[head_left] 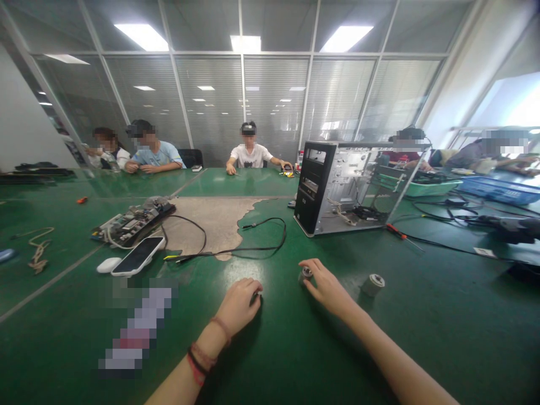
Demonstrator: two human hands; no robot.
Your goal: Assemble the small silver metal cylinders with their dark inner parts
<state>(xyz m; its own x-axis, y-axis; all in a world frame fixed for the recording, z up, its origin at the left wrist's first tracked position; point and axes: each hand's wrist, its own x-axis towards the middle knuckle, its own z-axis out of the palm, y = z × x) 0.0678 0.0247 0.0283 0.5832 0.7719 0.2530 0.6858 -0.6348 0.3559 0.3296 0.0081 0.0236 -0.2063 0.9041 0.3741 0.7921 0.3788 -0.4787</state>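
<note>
Grey cyl. (306, 273) on table (278, 349) | R hand (328, 287) pinching it | L hand (240, 304) half-curled, contents unclear

I'm counting two cylinders (373, 285), one computer case (317, 188), one red-handled screwdriver (395, 231) and two baskets (502, 191) toward the far edge of the worktop (455, 315).

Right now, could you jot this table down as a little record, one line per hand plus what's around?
Left hand: fingers curled, low over the green table; whether it holds anything is unclear
Right hand: thumb and fingers around a small grey cylinder; how firmly is unclear
Right of that hand: second grey cylinder
Beyond the right hand: computer case, side open
Beyond the left hand: phone, screen dark
Across the table: person in a white shirt
</note>
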